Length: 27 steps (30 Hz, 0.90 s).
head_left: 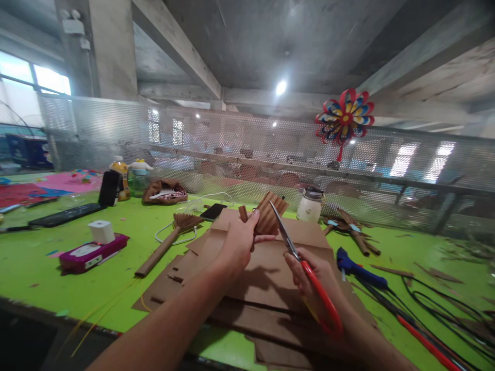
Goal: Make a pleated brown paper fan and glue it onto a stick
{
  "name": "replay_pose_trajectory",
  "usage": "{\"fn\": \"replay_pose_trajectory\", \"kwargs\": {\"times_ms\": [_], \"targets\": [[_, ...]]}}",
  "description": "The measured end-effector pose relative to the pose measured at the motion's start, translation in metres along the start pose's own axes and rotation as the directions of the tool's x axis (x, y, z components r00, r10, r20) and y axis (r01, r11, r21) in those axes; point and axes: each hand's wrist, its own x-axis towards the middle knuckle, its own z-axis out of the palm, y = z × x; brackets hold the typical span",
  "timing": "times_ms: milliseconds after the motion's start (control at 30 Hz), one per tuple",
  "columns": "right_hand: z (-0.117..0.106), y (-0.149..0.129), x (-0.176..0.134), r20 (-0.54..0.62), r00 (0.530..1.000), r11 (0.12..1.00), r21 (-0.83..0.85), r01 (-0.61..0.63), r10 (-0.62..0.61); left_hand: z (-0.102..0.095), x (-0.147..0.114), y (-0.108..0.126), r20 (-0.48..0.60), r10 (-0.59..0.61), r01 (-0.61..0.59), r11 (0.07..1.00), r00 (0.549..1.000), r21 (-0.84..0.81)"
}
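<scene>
My left hand [240, 234] is closed around a folded piece of brown corrugated cardboard [270, 214], held up above the table. Red-handled scissors [320, 296] are in my right hand [315, 270], their blades pointing up and touching or passing just in front of the cardboard's right side. Whether the blades are parted is hard to make out. Beneath both hands lie stacked flat cardboard sheets [255, 278]. Left of them rests a brown paper fan shape on a rolled stick [162, 252].
On the left sit a purple power strip [95, 253] with a white plug and a black phone [110, 188]. A blue glue gun [361, 270] with black cables lies right. Behind stand a lidded white jar [310, 205], a brown basket [164, 192] and a perforated metal screen [247, 139].
</scene>
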Motion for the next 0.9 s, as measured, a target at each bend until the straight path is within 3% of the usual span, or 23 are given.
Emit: {"fn": "replay_pose_trajectory", "kwargs": {"times_ms": [267,400,633,900], "targets": [[-0.001,0.002,0.003,0.028,1.000,0.998,0.070,-0.005,0.003,0.001,0.001,-0.007,0.028,-0.006,0.005,1.000,1.000,0.021],[-0.006,-0.006,0.003,-0.021,0.999,0.996,0.076,0.045,-0.043,0.003,-0.002,-0.014,0.043,-0.049,0.048,0.998,0.998,0.032],[-0.008,-0.009,0.005,0.025,0.999,0.996,0.081,0.046,-0.048,0.007,-0.009,-0.017,0.121,0.025,-0.020,0.999,0.992,-0.043],[-0.005,-0.007,0.003,-0.105,0.993,0.997,0.054,0.063,-0.057,0.008,-0.010,-0.018,0.082,-0.058,0.055,0.998,0.995,0.038]]}}
